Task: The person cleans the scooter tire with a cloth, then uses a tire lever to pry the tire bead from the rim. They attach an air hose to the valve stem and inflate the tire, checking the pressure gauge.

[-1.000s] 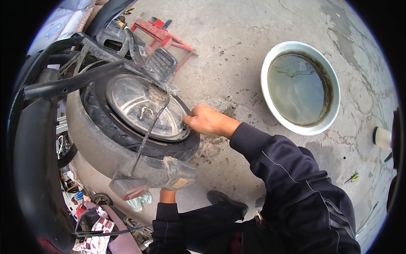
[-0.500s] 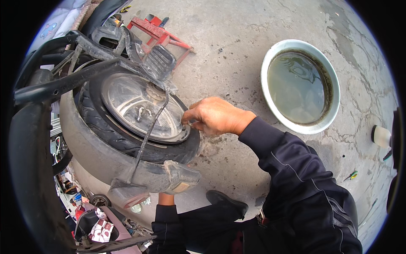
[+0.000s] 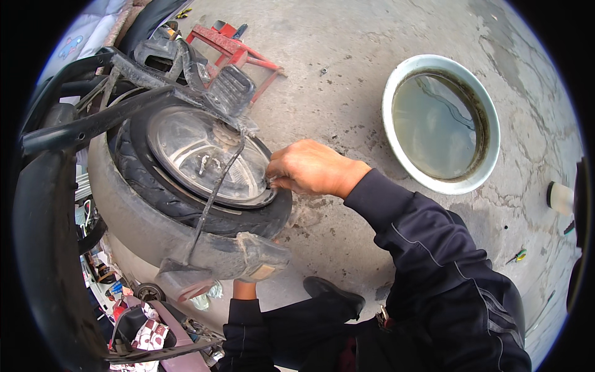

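A scooter's rear wheel has a dusty metal hub [image 3: 186, 133] and a black tire [image 3: 137, 166], with a grey mudguard [image 3: 133, 214] curving around the near side. At the rim's right edge, my right hand [image 3: 310, 166] is closed in a pinch. Whatever lies between its fingertips is too small and covered to make out. My left hand [image 3: 244, 289] reaches behind the mudguard's lower end; only the wrist shows, and its fingers are hidden. A thin dark metal rod [image 3: 215, 192] crosses in front of the hub.
A white basin [image 3: 388, 133] of murky water stands on the concrete to the right. Beyond the wheel are a red metal stand [image 3: 217, 40] and a black footrest [image 3: 232, 90]. A screwdriver [image 3: 517, 256] lies at far right. Dark frame tubes [image 3: 93, 127] rise at left, above clutter.
My right hand stays at the rim, its fingers drawn slightly closer together against the edge. The view has shifted a little; the left wrist remains behind the mudguard.
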Demonstrator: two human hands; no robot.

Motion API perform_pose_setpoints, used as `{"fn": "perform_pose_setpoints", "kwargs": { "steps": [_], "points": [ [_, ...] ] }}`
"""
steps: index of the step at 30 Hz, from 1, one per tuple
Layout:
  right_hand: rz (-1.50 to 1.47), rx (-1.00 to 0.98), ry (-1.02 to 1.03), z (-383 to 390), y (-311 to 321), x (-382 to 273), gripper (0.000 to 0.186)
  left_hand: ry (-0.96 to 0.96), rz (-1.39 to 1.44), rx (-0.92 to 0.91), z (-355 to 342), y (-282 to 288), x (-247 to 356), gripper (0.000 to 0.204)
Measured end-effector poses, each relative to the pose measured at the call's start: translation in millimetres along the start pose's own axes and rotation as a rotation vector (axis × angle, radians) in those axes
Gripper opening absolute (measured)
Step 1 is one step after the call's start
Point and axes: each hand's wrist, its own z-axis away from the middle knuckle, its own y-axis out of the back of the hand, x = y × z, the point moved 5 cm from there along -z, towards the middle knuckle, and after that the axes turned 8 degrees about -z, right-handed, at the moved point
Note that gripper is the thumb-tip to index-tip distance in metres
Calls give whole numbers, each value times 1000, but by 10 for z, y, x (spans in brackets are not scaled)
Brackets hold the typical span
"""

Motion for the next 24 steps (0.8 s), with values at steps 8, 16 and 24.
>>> {"fn": "perform_pose_setpoints", "kwargs": {
  "steps": [8, 16, 24],
  "points": [
    [-125, 2, -134, 17, 40, -21, 31, -13, 343, -11, -59, -133, -164, 51],
    [64, 179, -741, 317, 216, 632, 30, -4, 163, -92, 50, 295, 429, 57],
    [254, 223, -721, 603, 336, 763, 15, -232, 183, -37, -327, -195, 93, 54]
  ]
}}
